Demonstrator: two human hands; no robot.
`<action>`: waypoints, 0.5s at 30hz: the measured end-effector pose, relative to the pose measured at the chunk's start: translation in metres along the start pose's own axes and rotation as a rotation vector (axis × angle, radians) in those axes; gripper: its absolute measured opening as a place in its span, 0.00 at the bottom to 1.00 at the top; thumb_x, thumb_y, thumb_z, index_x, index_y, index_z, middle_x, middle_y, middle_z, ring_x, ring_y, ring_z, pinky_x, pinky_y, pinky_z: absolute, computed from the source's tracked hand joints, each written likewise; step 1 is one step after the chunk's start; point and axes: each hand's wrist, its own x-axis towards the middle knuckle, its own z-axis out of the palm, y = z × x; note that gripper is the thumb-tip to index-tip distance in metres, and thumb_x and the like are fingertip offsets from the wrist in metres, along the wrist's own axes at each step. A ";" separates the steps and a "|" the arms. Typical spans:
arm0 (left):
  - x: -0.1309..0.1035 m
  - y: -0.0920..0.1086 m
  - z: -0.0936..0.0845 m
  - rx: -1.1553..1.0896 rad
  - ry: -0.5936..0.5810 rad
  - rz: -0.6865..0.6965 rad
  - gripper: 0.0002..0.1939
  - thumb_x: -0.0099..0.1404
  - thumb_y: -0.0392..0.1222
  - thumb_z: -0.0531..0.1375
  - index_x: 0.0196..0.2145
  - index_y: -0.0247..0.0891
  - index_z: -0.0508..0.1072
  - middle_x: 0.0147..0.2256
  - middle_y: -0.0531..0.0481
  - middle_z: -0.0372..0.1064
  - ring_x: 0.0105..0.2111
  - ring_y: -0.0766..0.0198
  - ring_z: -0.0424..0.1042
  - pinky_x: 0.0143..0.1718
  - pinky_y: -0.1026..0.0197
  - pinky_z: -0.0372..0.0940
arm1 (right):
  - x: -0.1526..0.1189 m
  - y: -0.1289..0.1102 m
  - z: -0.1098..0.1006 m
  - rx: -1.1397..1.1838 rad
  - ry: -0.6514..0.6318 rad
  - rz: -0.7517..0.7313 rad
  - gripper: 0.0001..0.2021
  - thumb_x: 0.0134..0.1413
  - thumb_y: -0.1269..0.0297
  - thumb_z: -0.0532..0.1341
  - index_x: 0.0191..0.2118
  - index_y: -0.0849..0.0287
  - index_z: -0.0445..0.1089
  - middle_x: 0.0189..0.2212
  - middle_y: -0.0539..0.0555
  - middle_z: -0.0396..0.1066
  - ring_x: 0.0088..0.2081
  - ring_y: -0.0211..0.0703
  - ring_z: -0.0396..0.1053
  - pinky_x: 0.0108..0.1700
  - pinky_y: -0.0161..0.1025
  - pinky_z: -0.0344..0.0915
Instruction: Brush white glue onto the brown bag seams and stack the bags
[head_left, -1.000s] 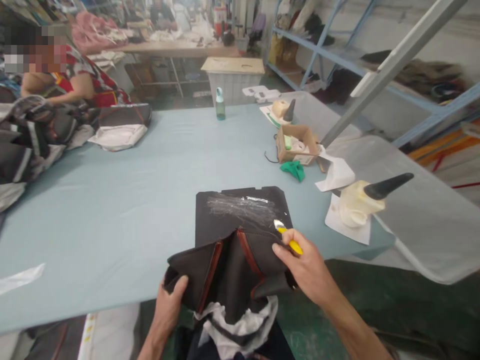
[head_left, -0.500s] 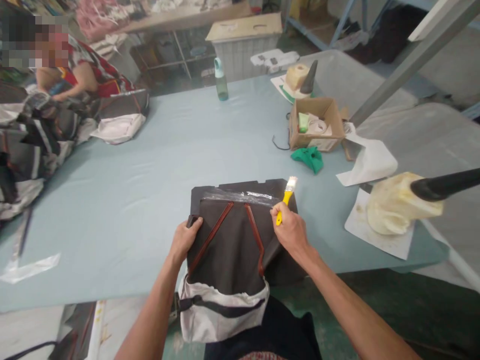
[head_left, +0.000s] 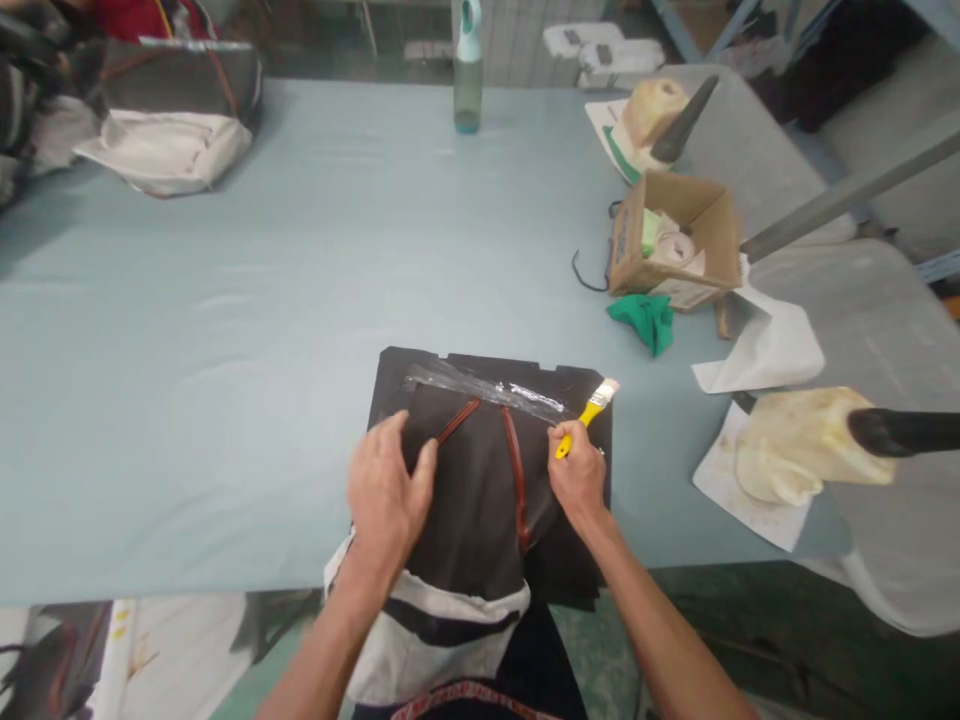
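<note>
In front of me a dark grey fabric bag piece point(head_left: 472, 480) with reddish-brown trim strips and a white lower part point(head_left: 439, 655) hangs over the table's near edge. Beneath its upper end is a dark flat board point(head_left: 491, 362). A shiny wet-looking strip point(head_left: 487, 388) runs across the top of the fabric. My right hand point(head_left: 577, 470) is closed around a yellow-handled paintbrush point(head_left: 598, 400), bristles pointing up and right, at the right side of the piece. My left hand point(head_left: 390, 490) lies over the left side, fingers stretched and thumb apart.
On the blue-green table point(head_left: 315, 300) stand a bottle point(head_left: 468, 85), a cardboard box point(head_left: 675, 240) with a tape roll, and a green cloth point(head_left: 646, 320). At right, a cream-coloured container point(head_left: 795, 445) has a black handle sticking out. Another bag piece point(head_left: 176, 120) lies far left.
My left hand has let go of the left edge and moved onto the fabric with fingers spread. My right hand still holds the brush, now tilted further right. The view has tipped downward.
</note>
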 end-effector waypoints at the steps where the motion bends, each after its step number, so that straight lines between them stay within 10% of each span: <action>1: -0.012 0.006 0.011 -0.015 -0.011 0.059 0.28 0.71 0.56 0.58 0.63 0.40 0.69 0.61 0.36 0.71 0.64 0.42 0.67 0.68 0.40 0.59 | -0.001 0.001 0.000 0.003 0.003 0.009 0.10 0.67 0.58 0.54 0.39 0.55 0.70 0.30 0.55 0.76 0.28 0.46 0.72 0.33 0.39 0.55; 7: -0.040 0.009 0.091 0.158 0.024 0.181 0.39 0.69 0.57 0.63 0.68 0.29 0.62 0.71 0.24 0.54 0.73 0.28 0.51 0.71 0.28 0.50 | -0.001 0.003 -0.002 0.063 -0.027 0.008 0.10 0.67 0.55 0.56 0.37 0.54 0.69 0.31 0.55 0.79 0.30 0.48 0.76 0.35 0.39 0.62; 15: -0.035 -0.010 0.108 0.283 0.074 0.211 0.45 0.69 0.64 0.61 0.71 0.29 0.58 0.73 0.26 0.52 0.74 0.33 0.48 0.73 0.32 0.44 | 0.020 0.014 -0.056 0.333 -0.141 -0.113 0.13 0.67 0.50 0.59 0.41 0.53 0.70 0.42 0.58 0.84 0.43 0.49 0.82 0.47 0.44 0.75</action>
